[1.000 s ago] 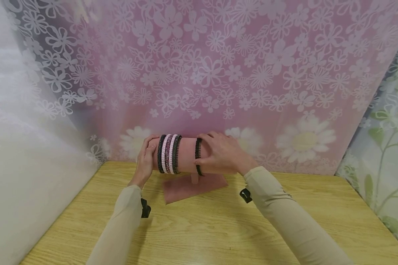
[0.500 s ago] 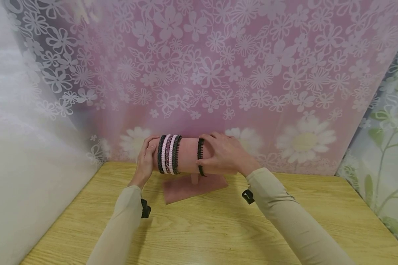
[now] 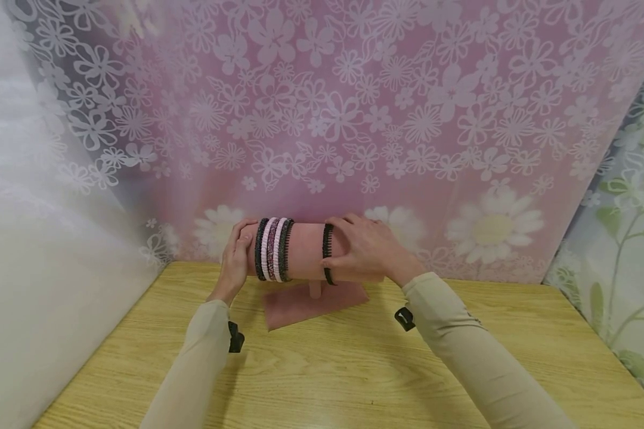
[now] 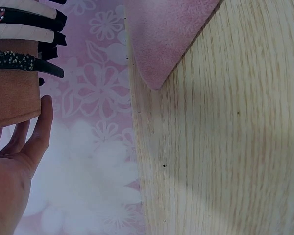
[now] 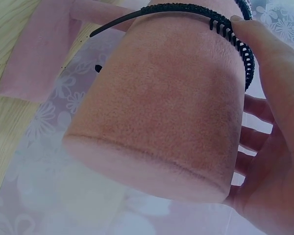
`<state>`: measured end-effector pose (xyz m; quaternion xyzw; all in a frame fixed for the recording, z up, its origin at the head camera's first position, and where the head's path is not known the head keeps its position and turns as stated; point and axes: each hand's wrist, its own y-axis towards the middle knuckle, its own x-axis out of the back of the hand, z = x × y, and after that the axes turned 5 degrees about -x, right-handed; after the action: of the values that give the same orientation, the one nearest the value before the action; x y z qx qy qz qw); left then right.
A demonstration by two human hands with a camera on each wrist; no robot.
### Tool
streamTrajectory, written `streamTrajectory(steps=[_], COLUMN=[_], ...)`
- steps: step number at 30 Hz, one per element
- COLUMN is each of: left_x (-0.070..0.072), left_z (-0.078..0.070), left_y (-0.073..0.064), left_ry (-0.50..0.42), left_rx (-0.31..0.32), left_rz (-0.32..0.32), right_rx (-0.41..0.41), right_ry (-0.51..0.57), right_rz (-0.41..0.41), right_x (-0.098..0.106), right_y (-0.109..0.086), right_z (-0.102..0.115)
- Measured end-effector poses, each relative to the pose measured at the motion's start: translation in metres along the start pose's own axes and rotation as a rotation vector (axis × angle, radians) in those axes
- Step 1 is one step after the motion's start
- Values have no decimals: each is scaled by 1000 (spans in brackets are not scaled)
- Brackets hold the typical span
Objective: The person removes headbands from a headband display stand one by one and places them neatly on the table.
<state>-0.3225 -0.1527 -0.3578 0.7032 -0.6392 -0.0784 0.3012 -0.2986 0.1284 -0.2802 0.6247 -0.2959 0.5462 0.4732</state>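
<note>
A pink velvet headband stand (image 3: 306, 251) has a horizontal roll on a short post over a flat base (image 3: 300, 310). My right hand (image 3: 372, 247) pinches a black toothed headband (image 5: 179, 8) over the right half of the roll, thumb in front and fingers behind the top. My left hand (image 3: 232, 265) holds the roll's left end; the left wrist view shows its fingers (image 4: 43, 125) around that end. Next to it, several headbands sit side by side: a dark glittery one (image 4: 10, 59), pale ribbed ones (image 3: 265, 250), and a dark beaded one (image 3: 284, 250).
The stand's base rests near the back edge of a wood-grain table (image 3: 322, 375). Behind hangs a pink flowered curtain (image 3: 327, 119). A white sheet (image 3: 59, 268) is on the left and a leaf-patterned cloth (image 3: 622, 256) on the right.
My right hand has slid the black headband a little to the right along the roll, widening the gap from the row. My left hand and the stand keep their place.
</note>
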Motion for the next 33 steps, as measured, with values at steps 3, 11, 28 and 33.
streamTrajectory(steps=[3,11,28,33], left_x=[0,0,0,0], left_z=[0,-1,0,0], left_y=[0,-1,0,1], left_ry=[3,-3,-6,-8], left_rx=[0,-6,-7,-9], left_rz=[-3,-6,-3,-2], right_rx=[-2,-10,-26,-28], right_ry=[3,2,-16,-11], right_rz=[4,25,28,19], right_x=[1,2,5,5], right_y=[-1,-2,-6,-9], right_z=[0,-1,-6,-9])
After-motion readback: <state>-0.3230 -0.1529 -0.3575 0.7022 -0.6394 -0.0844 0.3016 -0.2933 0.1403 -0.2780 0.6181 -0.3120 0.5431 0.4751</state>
